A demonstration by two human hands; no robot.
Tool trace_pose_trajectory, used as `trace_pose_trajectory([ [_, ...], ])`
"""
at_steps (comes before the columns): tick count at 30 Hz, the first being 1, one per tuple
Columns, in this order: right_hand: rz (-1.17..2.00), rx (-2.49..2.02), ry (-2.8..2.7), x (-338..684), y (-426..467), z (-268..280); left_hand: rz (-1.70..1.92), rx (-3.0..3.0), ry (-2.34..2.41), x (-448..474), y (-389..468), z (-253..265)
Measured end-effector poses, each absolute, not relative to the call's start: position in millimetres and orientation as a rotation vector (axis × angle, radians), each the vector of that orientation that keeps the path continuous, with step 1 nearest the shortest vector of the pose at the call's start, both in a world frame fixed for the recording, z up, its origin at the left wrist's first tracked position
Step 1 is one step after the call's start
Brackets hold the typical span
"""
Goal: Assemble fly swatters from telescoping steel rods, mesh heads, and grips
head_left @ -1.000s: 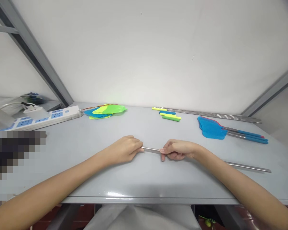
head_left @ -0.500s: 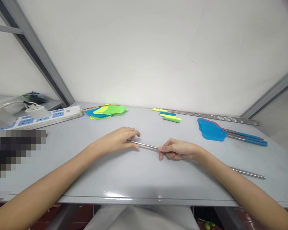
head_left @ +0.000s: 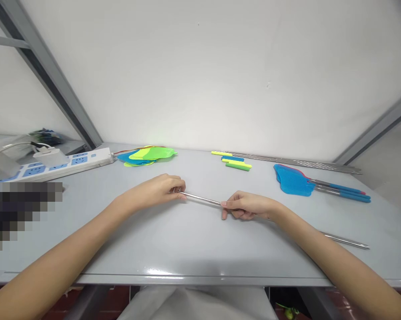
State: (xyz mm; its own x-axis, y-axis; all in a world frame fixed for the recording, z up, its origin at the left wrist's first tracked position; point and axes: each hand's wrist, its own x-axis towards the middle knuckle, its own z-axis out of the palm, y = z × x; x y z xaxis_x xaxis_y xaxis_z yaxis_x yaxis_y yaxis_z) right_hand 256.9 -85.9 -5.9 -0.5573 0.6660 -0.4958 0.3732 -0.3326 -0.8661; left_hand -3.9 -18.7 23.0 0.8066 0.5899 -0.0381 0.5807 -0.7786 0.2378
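Note:
A thin shiny metal rod spans the gap between my two hands, just above the grey table. My left hand is closed on its left end, thumb and fingers pinching the tip. With thumb and curled fingers, my right hand grips the rod farther along. The rod's right part passes behind my right hand and wrist, and a metal tube end shows beyond my right forearm. Whether that is the same rod, I cannot tell.
Flyswatter heads in green, yellow and blue lie at the back left beside a power strip. Yellow, green and blue handle sleeves and metal rods lie along the wall. Blue flyswatters rest at the right.
My left hand's fingers have closed from a looser, spread grasp onto the rod's end, and that hand has shifted slightly left. My right hand keeps its grip, nearly still.

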Motion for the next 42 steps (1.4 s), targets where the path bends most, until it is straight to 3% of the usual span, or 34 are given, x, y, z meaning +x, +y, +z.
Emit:
trace_pose_trajectory([
  [42,1.961,-1.371,-1.645,261,-83,-11,0.073,3.131,0.82,7,-26,3],
])
